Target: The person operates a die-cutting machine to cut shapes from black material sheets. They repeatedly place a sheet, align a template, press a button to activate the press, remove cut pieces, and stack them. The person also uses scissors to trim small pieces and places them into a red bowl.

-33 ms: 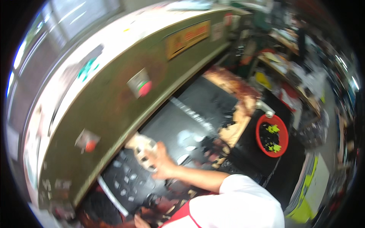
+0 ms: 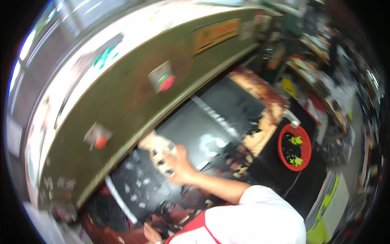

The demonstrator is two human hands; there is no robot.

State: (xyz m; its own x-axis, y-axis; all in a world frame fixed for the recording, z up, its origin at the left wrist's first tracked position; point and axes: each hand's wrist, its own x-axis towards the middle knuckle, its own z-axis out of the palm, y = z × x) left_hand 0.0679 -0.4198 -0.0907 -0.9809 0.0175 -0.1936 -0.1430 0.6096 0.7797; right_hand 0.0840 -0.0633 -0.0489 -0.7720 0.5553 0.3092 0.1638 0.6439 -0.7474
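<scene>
A green machine beam with two reddish buttons curves across a cluttered workroom, and beneath it we have a dark counter covered with black sheet material. The pale piece with dark openings lies on that sheet, its far end close to the beam's lower edge. Our right hand is at its near side, fingers over it; blur means we cannot tell whether they grip it or only rest there. Our left hand shows at the lower edge, partly cut off, and we cannot tell its state either.

We judge the step in hand to be placing or steadying the pale piece on the sheet. A next move calls for a sure hold and a level slide or lift. The smoothest room for that is the sheet between our right hand and the white-marked strip. The beam closes off the far side, small pale bits clutter the left, and ragged scraps the right.
</scene>
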